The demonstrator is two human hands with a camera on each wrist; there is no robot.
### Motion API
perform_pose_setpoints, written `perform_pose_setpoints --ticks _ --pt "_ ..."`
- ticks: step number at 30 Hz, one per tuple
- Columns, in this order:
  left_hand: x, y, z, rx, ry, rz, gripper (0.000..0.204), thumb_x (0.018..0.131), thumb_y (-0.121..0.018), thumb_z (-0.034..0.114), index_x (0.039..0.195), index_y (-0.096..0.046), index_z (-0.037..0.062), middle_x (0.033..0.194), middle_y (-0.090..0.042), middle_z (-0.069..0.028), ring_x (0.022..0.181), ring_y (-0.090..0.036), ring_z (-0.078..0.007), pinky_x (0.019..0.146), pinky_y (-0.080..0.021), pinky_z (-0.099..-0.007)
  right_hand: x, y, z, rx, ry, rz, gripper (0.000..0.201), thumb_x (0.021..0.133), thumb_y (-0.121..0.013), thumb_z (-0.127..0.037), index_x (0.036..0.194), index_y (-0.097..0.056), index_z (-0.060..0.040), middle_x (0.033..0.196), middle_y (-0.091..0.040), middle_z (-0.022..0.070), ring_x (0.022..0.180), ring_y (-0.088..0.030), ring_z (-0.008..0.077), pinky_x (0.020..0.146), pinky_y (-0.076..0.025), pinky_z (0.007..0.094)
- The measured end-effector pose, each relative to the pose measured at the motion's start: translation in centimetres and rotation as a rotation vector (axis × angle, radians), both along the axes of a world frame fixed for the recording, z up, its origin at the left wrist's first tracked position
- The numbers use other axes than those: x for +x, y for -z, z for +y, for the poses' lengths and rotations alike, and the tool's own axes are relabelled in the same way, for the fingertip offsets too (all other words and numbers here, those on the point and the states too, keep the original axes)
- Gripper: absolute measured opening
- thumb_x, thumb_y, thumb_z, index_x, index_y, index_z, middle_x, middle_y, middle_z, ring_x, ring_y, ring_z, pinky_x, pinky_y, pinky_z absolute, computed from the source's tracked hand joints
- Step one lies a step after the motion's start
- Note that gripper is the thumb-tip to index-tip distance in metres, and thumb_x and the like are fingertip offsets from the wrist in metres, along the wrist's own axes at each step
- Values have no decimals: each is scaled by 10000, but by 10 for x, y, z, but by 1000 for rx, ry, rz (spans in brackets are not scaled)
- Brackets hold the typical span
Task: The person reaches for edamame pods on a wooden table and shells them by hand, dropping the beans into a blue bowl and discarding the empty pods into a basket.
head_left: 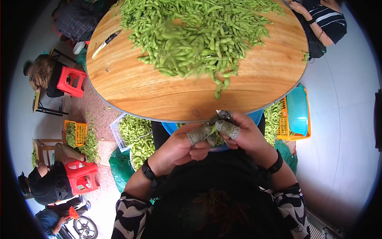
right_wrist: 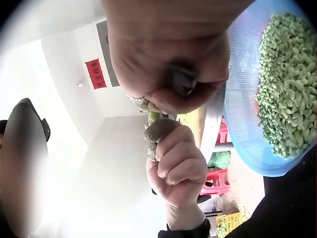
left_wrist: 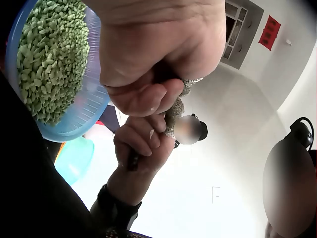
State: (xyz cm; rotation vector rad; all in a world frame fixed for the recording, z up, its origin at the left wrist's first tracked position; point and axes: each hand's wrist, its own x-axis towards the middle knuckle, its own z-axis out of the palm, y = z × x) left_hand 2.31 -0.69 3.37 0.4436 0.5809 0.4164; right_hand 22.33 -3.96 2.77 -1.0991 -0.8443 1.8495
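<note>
In the head view, my left hand [head_left: 185,144] and right hand [head_left: 250,135] meet just below the table edge, thumbs and forefingers wrapped in grey tape. Between the taped fingertips they pinch a green soybean pod [right_wrist: 154,117], mostly covered by the fingers. A dark, shiny handle-like piece [right_wrist: 182,78] sits in my right palm under curled fingers; I cannot tell what it is. Below the hands in the wrist views is a blue basket [left_wrist: 91,111] holding shelled green beans [left_wrist: 52,54].
A heap of soybean pods [head_left: 199,36] covers the far part of the round wooden table [head_left: 119,79]. A knife [head_left: 106,44] lies at its left. Baskets of pods flank my legs, including an orange crate [head_left: 283,119]. People sit near red stools [head_left: 71,81] at left.
</note>
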Motion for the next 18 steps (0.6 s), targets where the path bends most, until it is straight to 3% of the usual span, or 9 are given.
perform_pose_setpoints --ticks 3,4,6,7,9,13,15,16,18 --pt "-6 -3 1 103 171 14 231 953 -580 284 1002 -573 58 619 -421 46 520 -416 -59 466 -305 -213 2 6 1 19 -31 84 136 935 -608 -161 1016 -595 -53 637 -491 -26 479 -383 36 434 -290 199" --pt "-5 -5 1 101 169 15 231 953 -580 284 1002 -573 58 619 -421 46 520 -416 -59 466 -305 -213 0 6 0 18 -33 85 136 935 -608 -161 1016 -595 -53 637 -491 -26 479 -383 36 434 -290 199" --pt "-1 -10 0 392 239 260 210 923 -626 247 915 -596 40 598 -497 0 519 -513 -140 463 -382 -280 -6 8 -4 90 21 49 116 931 -610 -148 1001 -594 -56 637 -494 -22 508 -397 35 451 -302 204" --pt "2 -3 -2 391 240 260 210 923 -626 247 915 -596 40 598 -497 0 519 -513 -140 463 -382 -280 -9 11 -5 89 22 49 116 931 -610 -148 1001 -594 -56 637 -494 -22 508 -397 35 451 -302 204" --pt "8 17 -7 1565 -35 591 154 893 -646 163 882 -600 16 652 -581 -82 557 -577 -258 517 -451 -357 -12 20 -5 302 89 -234 92 929 -609 -139 984 -591 -67 655 -497 -17 514 -385 35 457 -292 213" --pt "9 15 -7 1695 66 771 115 871 -643 94 916 -593 0 750 -622 -165 661 -618 -343 586 -489 -385 -7 28 -8 373 129 -396 105 927 -609 -138 989 -585 -56 709 -537 -2 590 -447 39 517 -374 225" --pt "11 2 -5 1423 43 450 68 889 -603 56 922 -587 -2 773 -619 -160 689 -622 -328 603 -492 -366 6 29 -7 -120 3 230 147 919 -615 -139 1008 -581 -28 789 -592 19 659 -526 70 603 -456 252" --pt "7 2 -4 1423 43 449 68 889 -603 56 922 -587 -2 773 -619 -160 689 -622 -328 603 -492 -366 9 28 -7 -121 4 230 147 919 -615 -139 1008 -581 -28 789 -592 19 659 -526 70 603 -456 252" --pt "-5 1 -3 886 251 383 40 892 -577 28 906 -582 -9 768 -607 -153 680 -615 -315 603 -489 -355 11 26 -7 -177 -53 395 177 916 -621 -152 1026 -587 -17 811 -620 12 696 -583 110 656 -497 289"
